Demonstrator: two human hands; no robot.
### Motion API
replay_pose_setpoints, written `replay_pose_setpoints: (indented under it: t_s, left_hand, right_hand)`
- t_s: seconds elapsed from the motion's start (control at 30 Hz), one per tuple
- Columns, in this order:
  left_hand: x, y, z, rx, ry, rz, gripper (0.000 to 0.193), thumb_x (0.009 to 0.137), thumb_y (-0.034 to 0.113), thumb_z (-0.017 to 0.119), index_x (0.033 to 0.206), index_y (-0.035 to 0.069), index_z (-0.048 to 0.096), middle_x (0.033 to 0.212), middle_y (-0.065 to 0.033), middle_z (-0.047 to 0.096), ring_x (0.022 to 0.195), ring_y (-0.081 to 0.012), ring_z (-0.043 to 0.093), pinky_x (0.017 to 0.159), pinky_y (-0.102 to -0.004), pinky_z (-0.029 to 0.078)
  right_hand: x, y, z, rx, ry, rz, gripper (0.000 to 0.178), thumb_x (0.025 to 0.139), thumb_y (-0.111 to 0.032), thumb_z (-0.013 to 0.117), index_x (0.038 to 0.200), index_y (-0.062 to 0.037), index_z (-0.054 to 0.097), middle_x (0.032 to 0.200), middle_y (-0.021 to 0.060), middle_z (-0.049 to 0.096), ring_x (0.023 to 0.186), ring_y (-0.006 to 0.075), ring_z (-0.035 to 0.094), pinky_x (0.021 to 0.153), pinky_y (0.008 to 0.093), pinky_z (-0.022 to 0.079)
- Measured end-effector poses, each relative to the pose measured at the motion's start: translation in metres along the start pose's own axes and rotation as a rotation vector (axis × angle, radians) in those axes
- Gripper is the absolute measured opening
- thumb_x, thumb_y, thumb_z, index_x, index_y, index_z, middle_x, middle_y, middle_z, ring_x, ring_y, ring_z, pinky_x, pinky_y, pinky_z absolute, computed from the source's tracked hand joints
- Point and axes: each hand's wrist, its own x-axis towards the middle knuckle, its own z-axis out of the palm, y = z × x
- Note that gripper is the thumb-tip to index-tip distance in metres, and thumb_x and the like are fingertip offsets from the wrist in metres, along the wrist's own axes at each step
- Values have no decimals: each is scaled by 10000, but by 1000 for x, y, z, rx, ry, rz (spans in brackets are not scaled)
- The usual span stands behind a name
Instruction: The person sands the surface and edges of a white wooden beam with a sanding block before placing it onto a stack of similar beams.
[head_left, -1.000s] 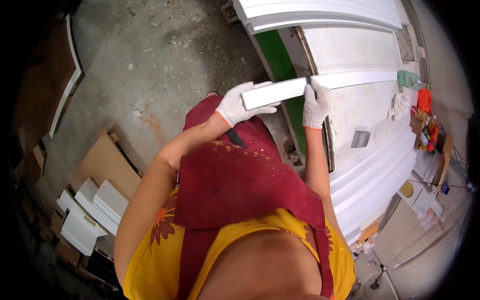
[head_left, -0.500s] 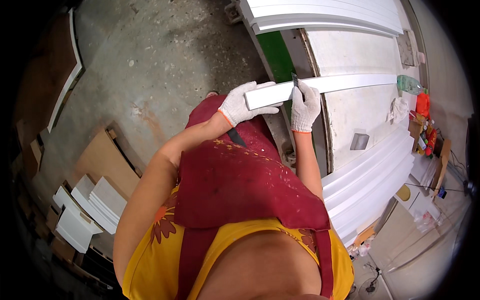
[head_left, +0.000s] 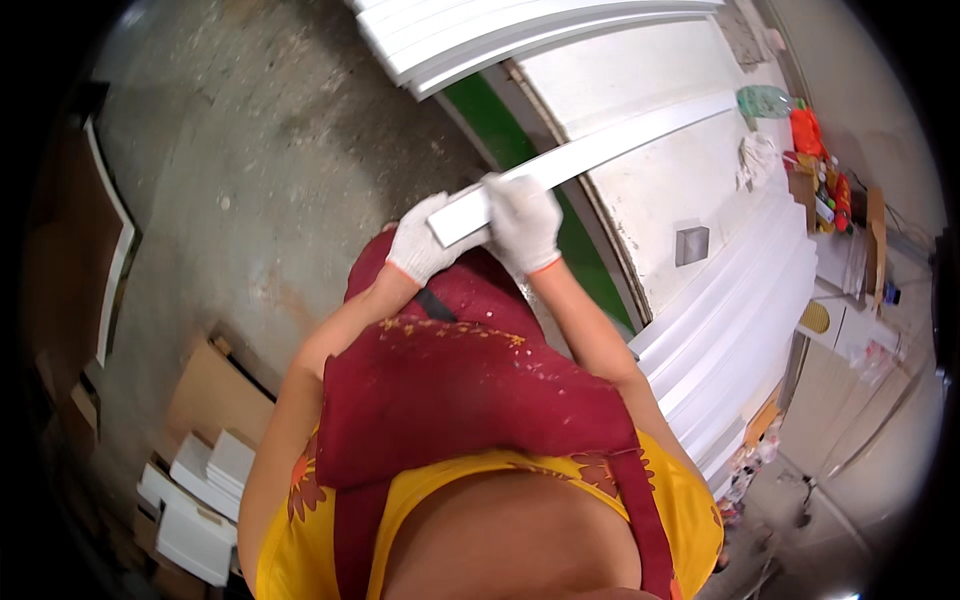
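Note:
A long white strip (head_left: 630, 137) slants from the far right down to its cut end in front of my apron. My left hand (head_left: 420, 245), in a white knitted glove with an orange cuff, wraps the near end from beneath. Close beside it, my right hand (head_left: 527, 222), gloved alike, is curled over the strip's upper face and blurred by motion. A small dark flat blade showed in its fingers just before; the hand hides it now. The strip's far part rests across a white-topped bench (head_left: 645, 195).
White boards are stacked (head_left: 540, 30) at the bench's far end, and long white strips (head_left: 730, 320) lie at the right. A small grey block (head_left: 691, 245), a white cloth (head_left: 757, 160) and a green plastic bottle (head_left: 765, 101) are on the bench. Boards (head_left: 195, 540) lean at lower left.
My right hand has slid along the strip toward its near end, close to my left hand. The blade has gone from sight. The view has turned, tilting the strip more steeply.

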Motion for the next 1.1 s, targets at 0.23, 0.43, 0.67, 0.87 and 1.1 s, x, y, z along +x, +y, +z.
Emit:
replay_pose_setpoints:
  t_s: [0.23, 0.43, 0.67, 0.87, 1.1]
  left_hand:
    - [-66, 20, 46, 2240, 178, 528, 337, 899, 107, 745, 1204, -19, 677, 1086, -146, 740, 937, -248, 714, 837, -351, 564]
    - [-148, 56, 3, 774, 491, 276, 398, 919, 98, 557, 1282, -60, 592, 968, -240, 734, 699, -299, 703, 572, -335, 554]
    - [-174, 73, -20, 445, 508, 199, 595, 890, 309, 492, 1292, -129, 529, 965, -263, 708, 546, -327, 650, 438, -357, 506]
    - [-168, 64, 1, 463, 645, 295, 633, 883, 358, 540, 1311, -108, 539, 976, -258, 710, 568, -314, 666, 451, -361, 534]
    - [-151, 70, 31, 1031, 636, 368, 657, 811, 432, 672, 1195, -100, 630, 995, -253, 696, 688, -284, 689, 527, -315, 531]
  right_hand:
    - [6, 26, 3, -115, 27, -109, 186, 835, -116, 692, 1006, -164, 747, 772, 71, 593, 720, 292, 611, 637, 396, 509]
    - [67, 181, -75, -366, 262, 312, 202, 911, -187, 632, 1065, -178, 762, 904, 113, 627, 884, 303, 627, 789, 431, 527]
    - [129, 358, -164, -484, 440, 653, 278, 900, -284, 622, 1100, -143, 754, 1104, 147, 673, 1082, 338, 639, 951, 448, 505]
    - [128, 428, -216, -469, 363, 769, 318, 890, -301, 620, 1114, -123, 759, 1136, 145, 710, 1075, 312, 662, 954, 412, 507]
    - [119, 426, -231, -280, 600, 548, 296, 892, -281, 631, 1122, -153, 766, 1099, 110, 723, 1011, 291, 675, 898, 381, 511]
